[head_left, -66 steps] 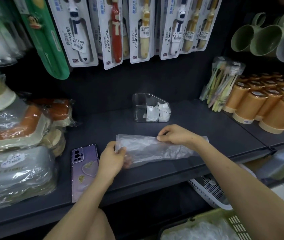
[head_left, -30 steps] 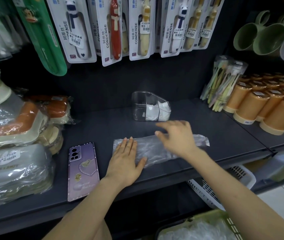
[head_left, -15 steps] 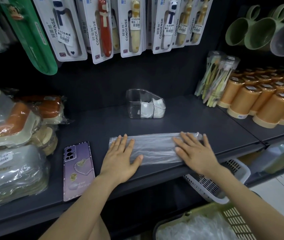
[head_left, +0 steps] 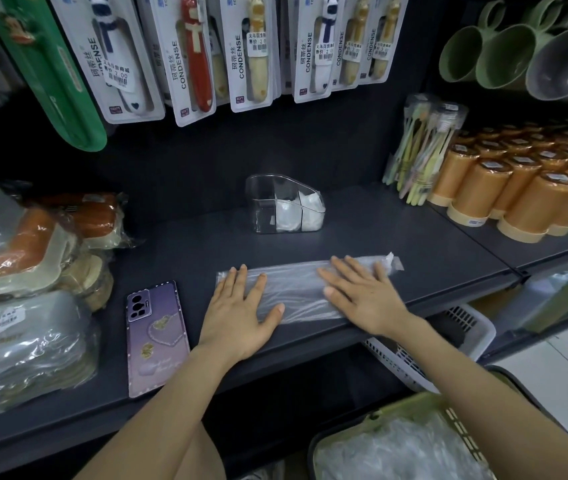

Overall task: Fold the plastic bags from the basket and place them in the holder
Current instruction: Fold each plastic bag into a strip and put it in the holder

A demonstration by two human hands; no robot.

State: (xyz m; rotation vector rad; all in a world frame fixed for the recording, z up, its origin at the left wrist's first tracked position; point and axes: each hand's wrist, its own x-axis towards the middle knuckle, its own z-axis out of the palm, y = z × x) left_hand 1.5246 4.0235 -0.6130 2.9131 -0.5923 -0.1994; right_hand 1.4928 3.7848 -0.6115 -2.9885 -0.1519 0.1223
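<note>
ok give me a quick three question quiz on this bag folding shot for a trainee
1. True or false: the left hand and right hand both press flat on the plastic bag.
2. Multiple choice: what lies on the shelf beside the left hand, on the side away from the bag? A) purple phone B) a spoon C) scissors
3. Short answer: what holds the loose bags at lower right?
Key: 1 true; 2 A; 3 the green basket.
</note>
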